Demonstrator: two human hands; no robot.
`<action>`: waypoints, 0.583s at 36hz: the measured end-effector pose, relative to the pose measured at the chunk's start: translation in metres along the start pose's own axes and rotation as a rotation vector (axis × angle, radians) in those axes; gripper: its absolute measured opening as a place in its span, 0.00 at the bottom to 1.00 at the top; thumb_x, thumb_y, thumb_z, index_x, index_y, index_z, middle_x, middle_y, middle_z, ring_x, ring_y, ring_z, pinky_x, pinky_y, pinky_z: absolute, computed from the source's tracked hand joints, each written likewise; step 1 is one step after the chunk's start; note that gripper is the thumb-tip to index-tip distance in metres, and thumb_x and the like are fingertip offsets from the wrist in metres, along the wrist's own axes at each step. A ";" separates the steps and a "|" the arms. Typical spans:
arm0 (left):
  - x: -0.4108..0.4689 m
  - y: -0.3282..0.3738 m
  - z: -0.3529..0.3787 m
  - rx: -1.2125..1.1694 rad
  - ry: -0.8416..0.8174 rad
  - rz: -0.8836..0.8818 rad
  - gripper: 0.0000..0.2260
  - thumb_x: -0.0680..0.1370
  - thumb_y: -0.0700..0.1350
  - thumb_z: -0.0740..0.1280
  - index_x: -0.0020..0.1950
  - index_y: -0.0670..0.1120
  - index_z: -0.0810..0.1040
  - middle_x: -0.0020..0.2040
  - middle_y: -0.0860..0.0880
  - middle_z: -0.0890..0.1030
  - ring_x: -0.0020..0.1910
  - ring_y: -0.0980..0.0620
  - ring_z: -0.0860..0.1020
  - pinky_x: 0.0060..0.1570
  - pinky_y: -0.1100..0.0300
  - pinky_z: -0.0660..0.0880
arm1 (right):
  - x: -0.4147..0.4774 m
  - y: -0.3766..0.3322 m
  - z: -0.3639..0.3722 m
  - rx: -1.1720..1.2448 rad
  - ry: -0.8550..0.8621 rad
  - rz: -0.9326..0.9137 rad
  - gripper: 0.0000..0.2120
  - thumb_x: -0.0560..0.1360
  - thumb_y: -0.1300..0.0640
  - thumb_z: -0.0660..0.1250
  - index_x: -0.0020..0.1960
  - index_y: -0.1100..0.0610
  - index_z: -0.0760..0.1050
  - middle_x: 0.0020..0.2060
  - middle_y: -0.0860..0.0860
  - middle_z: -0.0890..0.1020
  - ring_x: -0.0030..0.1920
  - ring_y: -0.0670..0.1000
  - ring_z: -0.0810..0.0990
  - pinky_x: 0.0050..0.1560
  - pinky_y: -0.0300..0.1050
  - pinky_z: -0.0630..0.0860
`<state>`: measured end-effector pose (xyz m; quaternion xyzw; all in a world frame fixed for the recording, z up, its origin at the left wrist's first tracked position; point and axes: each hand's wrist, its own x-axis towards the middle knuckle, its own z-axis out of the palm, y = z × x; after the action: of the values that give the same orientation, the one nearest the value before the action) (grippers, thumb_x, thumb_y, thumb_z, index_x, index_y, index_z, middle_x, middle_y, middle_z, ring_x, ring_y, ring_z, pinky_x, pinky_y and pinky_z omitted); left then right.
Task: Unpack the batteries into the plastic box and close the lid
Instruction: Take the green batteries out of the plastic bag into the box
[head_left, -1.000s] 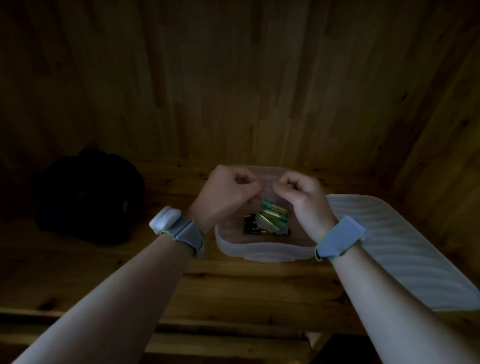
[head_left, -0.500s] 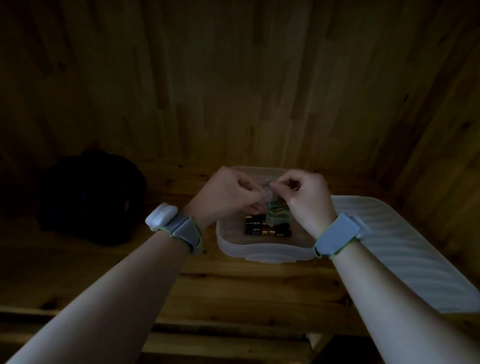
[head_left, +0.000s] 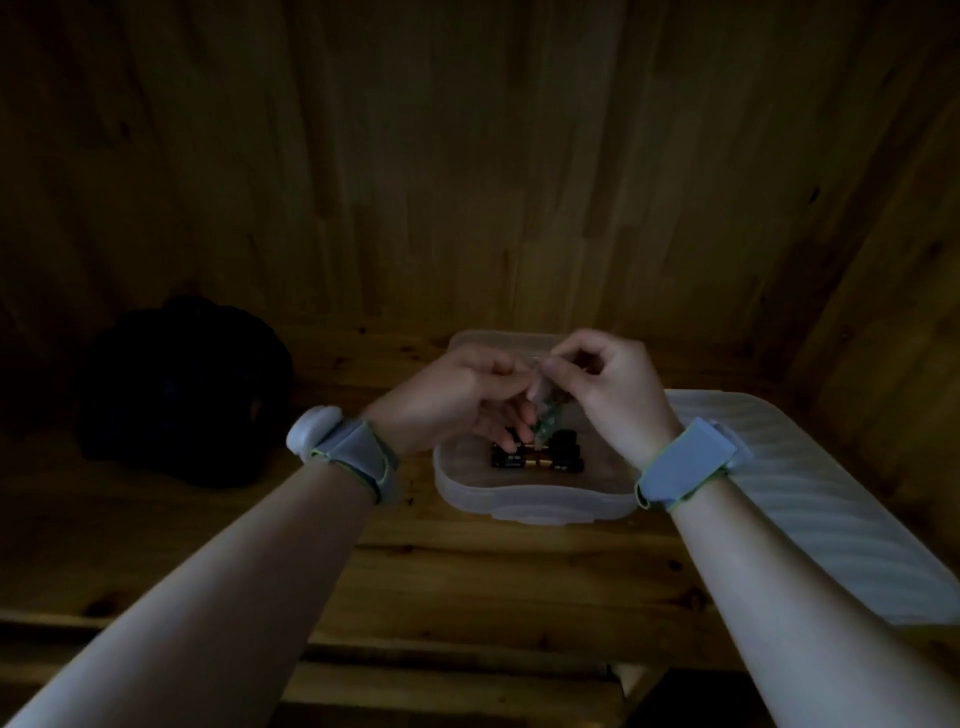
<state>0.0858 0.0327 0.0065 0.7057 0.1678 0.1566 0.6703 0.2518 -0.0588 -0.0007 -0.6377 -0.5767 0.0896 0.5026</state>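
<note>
Bench (head_left: 467, 571) bears bag (head_left: 182, 389), lid (head_left: 805, 493), box (head_left: 519, 499); left hand (head_left: 452, 400) and right hand (head_left: 608, 389) pinch wrapper (head_left: 548, 415)

View: head, one wide-angle camera | Facing: forward and down across a wooden bench (head_left: 467, 571) to a plank wall (head_left: 467, 156) | Range: near; forearms enter from both lower corners, left hand (head_left: 452, 395) and right hand (head_left: 608, 395) meeting over the plastic box (head_left: 535, 501) just below centre | Margins: lid (head_left: 810, 499) runs off right edge, dark bag (head_left: 182, 389) at left.
</note>
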 end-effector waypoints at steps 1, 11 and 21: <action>0.000 0.000 0.000 -0.004 -0.001 0.002 0.09 0.84 0.39 0.60 0.48 0.38 0.77 0.40 0.40 0.80 0.37 0.46 0.81 0.35 0.57 0.80 | 0.000 0.000 0.000 0.002 -0.006 -0.002 0.07 0.77 0.56 0.71 0.41 0.53 0.81 0.37 0.50 0.85 0.43 0.51 0.84 0.51 0.57 0.79; -0.001 0.003 0.003 0.018 0.057 0.022 0.16 0.84 0.50 0.61 0.51 0.38 0.79 0.39 0.39 0.79 0.37 0.44 0.80 0.33 0.56 0.79 | 0.001 -0.001 -0.001 -0.004 -0.005 -0.015 0.07 0.77 0.58 0.71 0.40 0.55 0.80 0.35 0.49 0.82 0.40 0.50 0.81 0.45 0.46 0.76; -0.001 -0.002 -0.001 0.035 -0.021 0.115 0.13 0.85 0.43 0.59 0.44 0.41 0.76 0.37 0.42 0.76 0.33 0.47 0.78 0.27 0.59 0.73 | -0.002 -0.002 0.003 0.062 -0.025 0.004 0.06 0.78 0.57 0.70 0.42 0.57 0.81 0.38 0.53 0.84 0.42 0.51 0.82 0.48 0.49 0.77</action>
<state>0.0845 0.0332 0.0049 0.7273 0.1225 0.1846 0.6496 0.2480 -0.0595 -0.0015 -0.6218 -0.5785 0.1167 0.5148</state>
